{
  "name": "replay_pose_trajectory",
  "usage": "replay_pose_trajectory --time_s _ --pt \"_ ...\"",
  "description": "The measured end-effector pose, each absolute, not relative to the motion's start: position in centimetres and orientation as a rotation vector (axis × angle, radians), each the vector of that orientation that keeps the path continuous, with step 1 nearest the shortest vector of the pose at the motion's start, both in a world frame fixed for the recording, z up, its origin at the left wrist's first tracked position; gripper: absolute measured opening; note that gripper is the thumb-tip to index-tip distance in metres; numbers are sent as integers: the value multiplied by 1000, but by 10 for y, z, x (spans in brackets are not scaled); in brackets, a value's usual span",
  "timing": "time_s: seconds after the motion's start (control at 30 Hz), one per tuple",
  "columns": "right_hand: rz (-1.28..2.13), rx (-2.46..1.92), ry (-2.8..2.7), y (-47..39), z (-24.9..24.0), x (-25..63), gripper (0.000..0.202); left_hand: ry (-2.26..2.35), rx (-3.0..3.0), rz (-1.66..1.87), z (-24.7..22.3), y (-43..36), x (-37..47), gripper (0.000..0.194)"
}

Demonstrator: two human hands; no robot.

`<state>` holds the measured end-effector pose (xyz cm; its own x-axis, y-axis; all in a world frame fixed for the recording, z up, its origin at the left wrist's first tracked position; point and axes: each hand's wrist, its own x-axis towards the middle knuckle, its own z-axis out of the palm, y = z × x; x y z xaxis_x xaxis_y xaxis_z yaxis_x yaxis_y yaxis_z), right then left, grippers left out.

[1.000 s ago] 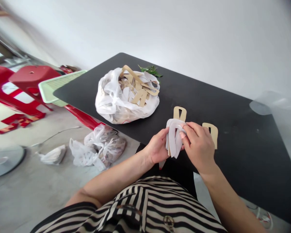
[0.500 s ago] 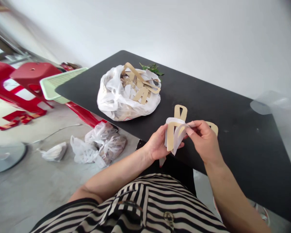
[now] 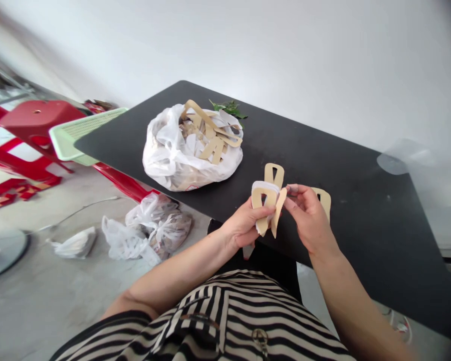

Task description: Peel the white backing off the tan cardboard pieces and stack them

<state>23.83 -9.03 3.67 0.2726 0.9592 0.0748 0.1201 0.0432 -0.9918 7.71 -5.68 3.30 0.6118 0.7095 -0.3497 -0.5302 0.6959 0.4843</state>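
My left hand (image 3: 242, 224) is closed around a small stack of white and beige cut-out pieces (image 3: 259, 198), each with a narrow slot, its thumb lying over the front. Another beige slotted piece (image 3: 279, 210) stands edge-on at the stack's right side. The thumb and fingers of my right hand (image 3: 311, 216) are pinched together at that piece's upper edge. Just behind the stack lies a similar beige cut-out (image 3: 280, 173) on the black table (image 3: 361, 225). One more beige cut-out (image 3: 326, 199) shows partly behind my right hand.
A white plastic bag (image 3: 161, 168) full of beige and white cut-outs sits on the table, with green leaves (image 3: 231, 108) behind it. At left are a pale green basket (image 3: 65, 140) and red stools (image 3: 37, 118). Knotted plastic bags (image 3: 173, 228) lie on the floor.
A translucent white sheet was held out at the stack's front; now a beige piece stands at its right side. My left thumb has come over the front. The view has shifted slightly right.
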Motion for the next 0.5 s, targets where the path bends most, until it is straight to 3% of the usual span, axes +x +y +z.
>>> replay_pose_trajectory --time_s 0.5 --pt "1023 -1411 -904 -97 52 260 30 642 630 973 26 -59 90 55"
